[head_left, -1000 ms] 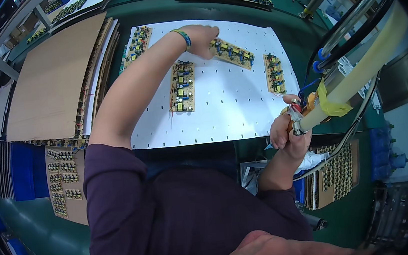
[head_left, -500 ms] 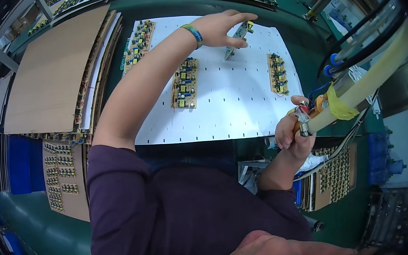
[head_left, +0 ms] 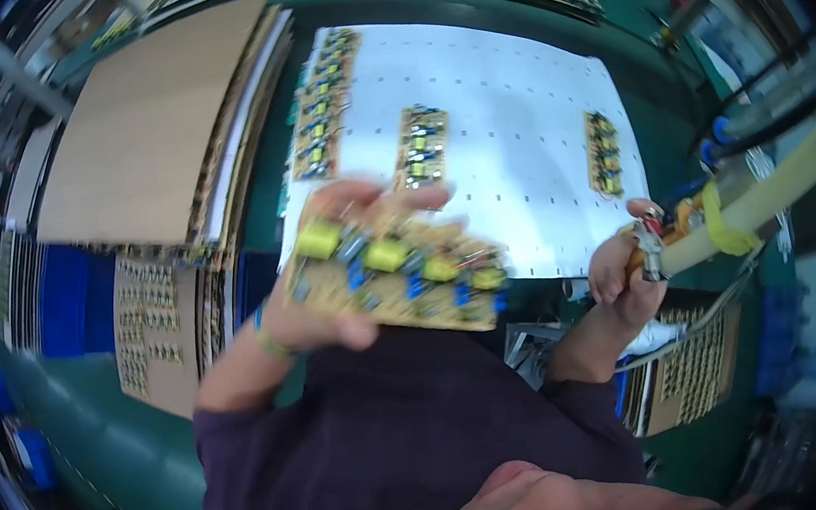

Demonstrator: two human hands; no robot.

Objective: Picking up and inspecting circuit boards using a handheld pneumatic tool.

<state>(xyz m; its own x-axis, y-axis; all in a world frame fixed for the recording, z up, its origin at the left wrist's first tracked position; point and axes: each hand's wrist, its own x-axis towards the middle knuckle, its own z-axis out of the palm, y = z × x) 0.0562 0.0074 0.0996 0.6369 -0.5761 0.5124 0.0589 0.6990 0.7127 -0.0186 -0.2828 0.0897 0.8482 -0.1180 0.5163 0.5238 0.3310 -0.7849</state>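
Close in front of me, my left hand (head_left: 303, 319) grips a tan circuit board (head_left: 403, 296) by its left end and far edge. The board is tilted so its component side shows, with yellow blocky parts and small blue ones; motion blurs it somewhat. My right hand (head_left: 624, 276) is closed around a tool with a metal fitting and an orange-brown body (head_left: 647, 253), beside a thick pale yellow hose (head_left: 769, 199). The hand hides part of the tool. Beyond lies a white sheet (head_left: 518, 162) with small dark marks, carrying a middle board (head_left: 424, 147) and a right-hand board (head_left: 604, 154).
Several more boards form a column (head_left: 324, 113) at the sheet's left edge. A tall stack of cardboard (head_left: 153, 133) stands left of it. Cardboard with boards (head_left: 149, 320) sits below that stack, and another board-laden cardboard (head_left: 688, 374) is at the lower right. Dark hoses (head_left: 766, 128) hang at right.
My left hand has drawn the circuit board from above the sheet's far part back toward me, turning its component side into view. My right hand keeps its hold. The whole view has shifted slightly.
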